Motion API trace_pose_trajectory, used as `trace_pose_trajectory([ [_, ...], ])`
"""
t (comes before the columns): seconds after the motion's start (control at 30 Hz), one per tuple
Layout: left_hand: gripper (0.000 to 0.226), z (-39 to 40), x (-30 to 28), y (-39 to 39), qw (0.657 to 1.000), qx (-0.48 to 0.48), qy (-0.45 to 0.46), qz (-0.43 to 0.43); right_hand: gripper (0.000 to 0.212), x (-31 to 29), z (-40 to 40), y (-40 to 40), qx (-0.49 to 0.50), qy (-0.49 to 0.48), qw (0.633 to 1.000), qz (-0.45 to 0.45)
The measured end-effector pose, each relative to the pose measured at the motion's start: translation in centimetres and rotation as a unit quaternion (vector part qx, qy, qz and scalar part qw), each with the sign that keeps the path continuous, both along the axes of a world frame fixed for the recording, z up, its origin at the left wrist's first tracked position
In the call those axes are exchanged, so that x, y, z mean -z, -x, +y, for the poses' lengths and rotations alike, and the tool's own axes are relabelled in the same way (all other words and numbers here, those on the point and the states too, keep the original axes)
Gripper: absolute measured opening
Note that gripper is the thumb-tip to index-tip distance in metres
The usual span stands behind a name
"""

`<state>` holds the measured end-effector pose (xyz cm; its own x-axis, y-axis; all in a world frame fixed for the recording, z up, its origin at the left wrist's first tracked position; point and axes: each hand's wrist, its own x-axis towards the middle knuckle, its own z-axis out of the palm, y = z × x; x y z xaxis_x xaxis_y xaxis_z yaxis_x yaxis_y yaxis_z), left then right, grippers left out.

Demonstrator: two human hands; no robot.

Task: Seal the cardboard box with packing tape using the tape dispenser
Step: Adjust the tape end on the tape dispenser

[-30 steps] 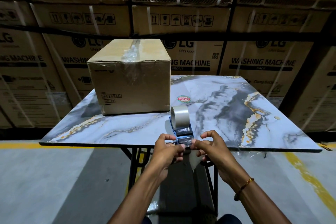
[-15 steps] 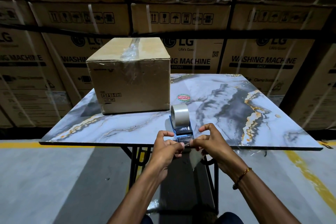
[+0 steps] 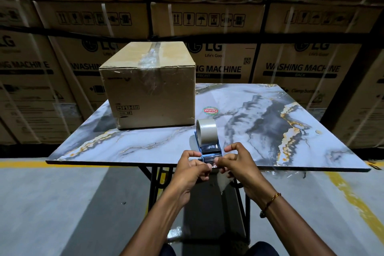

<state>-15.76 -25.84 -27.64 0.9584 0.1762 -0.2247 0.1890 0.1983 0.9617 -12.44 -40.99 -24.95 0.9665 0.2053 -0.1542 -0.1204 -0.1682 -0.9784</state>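
A closed brown cardboard box (image 3: 149, 93) stands at the table's back left, with crinkled clear tape along its top seam and down its front. A blue tape dispenser (image 3: 208, 147) holding a roll of clear tape (image 3: 206, 130) rests at the table's near edge. My left hand (image 3: 192, 169) and my right hand (image 3: 236, 165) meet at the dispenser's near end, fingertips pinching the loose tape end (image 3: 223, 182), which hangs down below the table edge.
The marble-pattern table (image 3: 270, 122) carries a round red and green sticker (image 3: 211, 111) right of the box. Stacked washing machine cartons (image 3: 291, 64) form a wall behind. Grey floor with yellow lines (image 3: 351, 195) runs beneath, with black table legs (image 3: 153, 185) below.
Both hands have shifted slightly up toward the dispenser's near end while still pinching the tape end. The box and dispenser have stayed put.
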Motion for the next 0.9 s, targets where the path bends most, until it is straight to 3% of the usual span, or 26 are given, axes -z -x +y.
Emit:
trace_pose_trajectory([
  [0.3,0.036,0.0,0.1,0.0,1.000,0.002,-0.006,-0.007,0.021,0.5,-0.3,-0.4,0.014,-0.027,0.999,0.023],
  [0.47,0.036,0.3,0.3,0.1,1.000,0.006,-0.008,-0.008,0.038,0.6,-1.2,-0.2,-0.018,-0.036,0.999,0.014],
  [0.67,0.034,0.3,0.1,0.1,1.000,0.007,-0.013,-0.014,0.028,0.5,-1.6,0.0,-0.023,-0.055,0.998,0.006],
  [0.9,0.035,0.3,-0.1,0.3,1.000,0.013,-0.014,-0.018,0.042,0.2,-1.3,0.7,-0.059,-0.005,0.998,-0.001],
])
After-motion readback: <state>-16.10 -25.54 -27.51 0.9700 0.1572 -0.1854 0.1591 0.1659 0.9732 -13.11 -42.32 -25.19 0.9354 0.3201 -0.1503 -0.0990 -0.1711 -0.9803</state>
